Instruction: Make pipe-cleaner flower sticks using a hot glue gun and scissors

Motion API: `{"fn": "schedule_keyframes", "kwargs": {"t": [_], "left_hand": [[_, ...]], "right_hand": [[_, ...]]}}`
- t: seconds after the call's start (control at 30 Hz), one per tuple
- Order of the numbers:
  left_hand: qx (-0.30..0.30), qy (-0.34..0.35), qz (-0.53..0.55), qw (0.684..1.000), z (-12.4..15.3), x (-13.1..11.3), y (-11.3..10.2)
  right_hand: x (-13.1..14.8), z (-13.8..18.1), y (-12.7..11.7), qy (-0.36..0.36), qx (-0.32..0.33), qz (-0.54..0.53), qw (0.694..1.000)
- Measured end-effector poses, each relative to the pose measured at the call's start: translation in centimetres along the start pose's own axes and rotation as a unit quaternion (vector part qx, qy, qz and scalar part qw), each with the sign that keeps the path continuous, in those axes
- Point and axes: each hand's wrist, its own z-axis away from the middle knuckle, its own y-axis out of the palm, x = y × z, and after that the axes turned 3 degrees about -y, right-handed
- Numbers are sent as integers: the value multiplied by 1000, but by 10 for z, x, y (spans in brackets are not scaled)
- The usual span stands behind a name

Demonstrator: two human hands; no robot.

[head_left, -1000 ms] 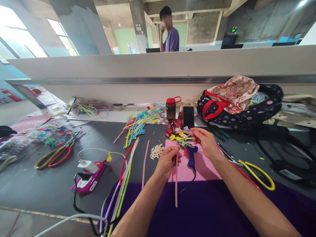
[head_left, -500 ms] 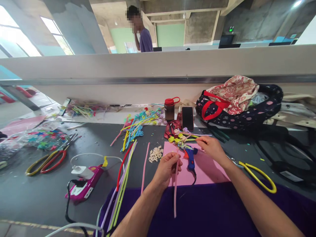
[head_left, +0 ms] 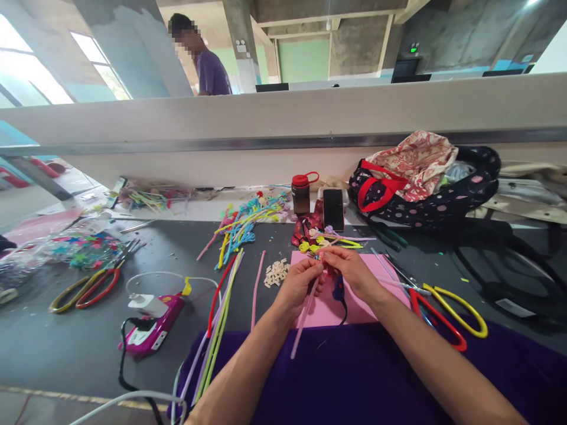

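Observation:
A pink pipe cleaner (head_left: 302,326) is pinched in my left hand (head_left: 301,283), and its long end slants down toward me. My right hand (head_left: 348,271) is closed with its fingertips against those of my left hand. What lies between the right fingers is too small to make out. Under the right hand, the blue glue gun (head_left: 339,293) rests on a pink sheet (head_left: 367,307), mostly covered. Just beyond the hands are yellow and purple pipe-cleaner flowers (head_left: 332,237). Left of the hands lies a heap of small pale pieces (head_left: 277,273).
Scissors (head_left: 438,295) with red and yellow handles lie at the right, another pair (head_left: 88,289) at the left. Loose pipe cleaners (head_left: 221,321) and a magenta device (head_left: 153,330) sit left. A bottle (head_left: 301,195), phone (head_left: 333,209) and bag (head_left: 425,198) stand behind. A person (head_left: 208,65) is beyond the partition.
My right hand has moved left to meet my left hand over the glue gun. The pipe cleaner's lower end has swung left. The person beyond the partition has moved left.

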Motion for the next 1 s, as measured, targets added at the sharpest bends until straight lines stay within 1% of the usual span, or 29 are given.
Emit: {"fn": "schedule_keyframes", "kwargs": {"t": [0.07, 0.27, 0.37, 0.47, 0.63, 0.8, 1.0], "left_hand": [[0, -1, -7, 1000, -4, -3, 1], [-58, -2, 9, 998, -12, 3, -1], [-61, -11, 13, 998, -12, 7, -6], [-68, -9, 15, 997, -12, 8, -8], [-70, 10, 5, 997, -8, 5, -7], [-92, 22, -21, 995, -3, 3, -5], [-110, 63, -66, 990, -2, 0, -5]], "right_hand": [[-2, -5, -4, -6, 2, 1, 1000], [-10, -8, -9, -25, 0, 39, 999], [-12, -9, -8, -32, 11, 54, 998], [-13, -11, -8, -17, 24, 46, 999], [-12, -12, -8, -4, 25, 36, 999], [-6, -9, -6, -6, 37, 52, 998], [0, -7, -1, -13, 29, 73, 997]]}}
